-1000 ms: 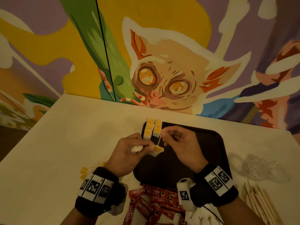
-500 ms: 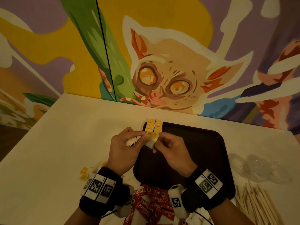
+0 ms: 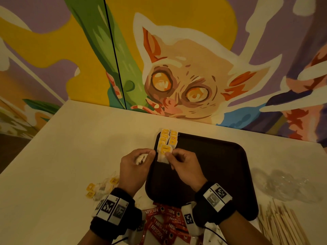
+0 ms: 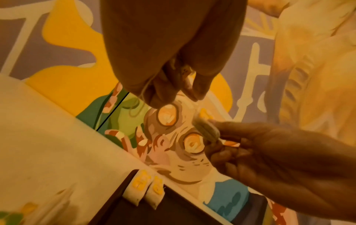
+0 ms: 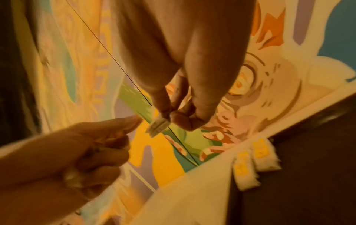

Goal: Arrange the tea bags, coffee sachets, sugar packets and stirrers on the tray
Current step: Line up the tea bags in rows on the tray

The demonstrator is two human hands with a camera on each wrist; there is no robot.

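A dark tray (image 3: 203, 174) lies on the cream table. Two short rows of yellow-tagged tea bags (image 3: 168, 138) sit in its far-left corner, also seen in the left wrist view (image 4: 143, 188) and the right wrist view (image 5: 258, 156). Just short of those rows, my right hand (image 3: 170, 156) pinches one tea bag (image 3: 165, 153) by its edge; the right wrist view shows the pinch (image 5: 159, 126). My left hand (image 3: 150, 154) is beside it, thumb reaching toward the bag, its fingers curled round other white tea bags (image 3: 140, 159).
Red Nescafe sachets (image 3: 164, 223) lie below the tray's near edge. Wooden stirrers (image 3: 283, 225) are at the near right, with crumpled clear plastic (image 3: 286, 184) beyond them. Loose tea bags (image 3: 102, 187) sit left of my left wrist. The painted wall stands behind the table.
Both hands moved away from me toward the tray's far-left corner. The right hand went from holding the bag's string to pinching the bag itself, tag on top.
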